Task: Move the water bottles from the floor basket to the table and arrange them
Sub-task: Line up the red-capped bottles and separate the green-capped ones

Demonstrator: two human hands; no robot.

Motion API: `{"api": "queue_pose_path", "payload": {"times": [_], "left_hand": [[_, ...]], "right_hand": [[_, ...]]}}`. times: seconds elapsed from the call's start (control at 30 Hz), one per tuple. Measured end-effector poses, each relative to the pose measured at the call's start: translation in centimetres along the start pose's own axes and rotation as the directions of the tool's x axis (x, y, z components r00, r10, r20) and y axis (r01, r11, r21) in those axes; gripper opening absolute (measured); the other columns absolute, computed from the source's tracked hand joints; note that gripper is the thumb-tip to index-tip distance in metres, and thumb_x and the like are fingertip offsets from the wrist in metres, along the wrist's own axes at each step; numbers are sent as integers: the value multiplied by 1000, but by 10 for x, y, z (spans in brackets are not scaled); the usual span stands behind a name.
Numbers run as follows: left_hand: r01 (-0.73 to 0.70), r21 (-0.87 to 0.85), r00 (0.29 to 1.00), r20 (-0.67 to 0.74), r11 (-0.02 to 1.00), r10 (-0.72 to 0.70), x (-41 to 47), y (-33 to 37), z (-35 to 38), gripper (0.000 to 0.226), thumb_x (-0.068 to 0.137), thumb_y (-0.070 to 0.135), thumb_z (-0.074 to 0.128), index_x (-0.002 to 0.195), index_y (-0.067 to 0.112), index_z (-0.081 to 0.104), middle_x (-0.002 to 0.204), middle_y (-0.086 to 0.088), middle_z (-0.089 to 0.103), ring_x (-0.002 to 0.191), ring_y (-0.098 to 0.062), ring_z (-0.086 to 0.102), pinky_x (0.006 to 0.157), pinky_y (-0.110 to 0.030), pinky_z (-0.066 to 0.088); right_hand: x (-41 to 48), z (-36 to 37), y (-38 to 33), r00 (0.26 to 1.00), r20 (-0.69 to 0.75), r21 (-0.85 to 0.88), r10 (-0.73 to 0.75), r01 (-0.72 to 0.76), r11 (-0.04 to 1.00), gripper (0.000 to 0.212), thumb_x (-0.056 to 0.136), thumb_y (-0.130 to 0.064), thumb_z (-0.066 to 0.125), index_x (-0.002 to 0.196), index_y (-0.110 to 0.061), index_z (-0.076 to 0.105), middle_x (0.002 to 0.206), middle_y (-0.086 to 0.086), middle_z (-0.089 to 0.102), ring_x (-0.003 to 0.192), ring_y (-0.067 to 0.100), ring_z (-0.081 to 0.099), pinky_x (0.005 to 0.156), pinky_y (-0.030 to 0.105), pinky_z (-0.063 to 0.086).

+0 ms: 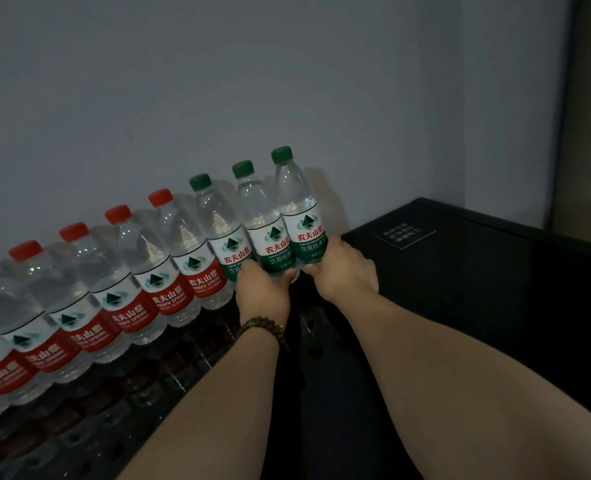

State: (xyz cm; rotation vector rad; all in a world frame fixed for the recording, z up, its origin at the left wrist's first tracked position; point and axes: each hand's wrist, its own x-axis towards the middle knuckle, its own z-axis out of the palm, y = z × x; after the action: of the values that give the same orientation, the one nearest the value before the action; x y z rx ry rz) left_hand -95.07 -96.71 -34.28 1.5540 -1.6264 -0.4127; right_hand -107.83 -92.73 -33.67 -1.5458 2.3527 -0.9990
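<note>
A row of red-capped bottles (169, 271) stands upright along the grey wall (218, 81) on the glossy black table (460, 289), each touching the next; a green-capped bottle (218, 233) closes the row. Just right of it the left hand (263, 289) – beaded bracelet (263, 327) at the wrist – is wrapped around the base of a second green bottle (263, 223), and the right hand (342, 268) clasps a third green bottle (296, 209) beside it – the two touching, both upright at the table's back edge, near a small sign plate (405, 235)
</note>
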Motion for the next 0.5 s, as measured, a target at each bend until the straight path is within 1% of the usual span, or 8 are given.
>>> {"api": "queue_pose_path", "payload": {"times": [0.13,0.27,0.37,0.5], "left_hand": [[15,3,1000,-3,1000,-15,5,-2,3,42,84,32,83,108,13,55,112,-6,65,96,-18,58,78,-33,47],[38,62,999,-10,997,-38,7,-1,4,42,86,35,80,107,9,56,112,-10,67,101,-27,64,77,-34,49],[54,97,999,-4,994,-54,7,1,4,43,88,37,78,109,8,56,112,-11,67,103,-29,65,76,-34,47],[54,143,999,-10,988,-53,8,3,5,43,89,41,76,110,7,58,111,-13,67,102,-30,65,75,-34,49]], "right_hand": [[11,4,-2,1000,14,2,-7,7,1000,43,91,-48,70,119,-19,55,113,4,65,103,26,63,90,48,52],[19,9,-5,999,5,6,-33,33,999,39,89,-50,69,115,-23,57,108,1,67,98,25,64,86,47,54],[23,10,-4,999,14,2,-35,35,999,39,91,-49,69,116,-22,54,109,2,66,99,25,64,86,46,54],[30,11,-2,999,20,-12,-48,49,999,43,93,-50,68,120,-21,50,116,5,65,106,27,62,83,41,51]]}}
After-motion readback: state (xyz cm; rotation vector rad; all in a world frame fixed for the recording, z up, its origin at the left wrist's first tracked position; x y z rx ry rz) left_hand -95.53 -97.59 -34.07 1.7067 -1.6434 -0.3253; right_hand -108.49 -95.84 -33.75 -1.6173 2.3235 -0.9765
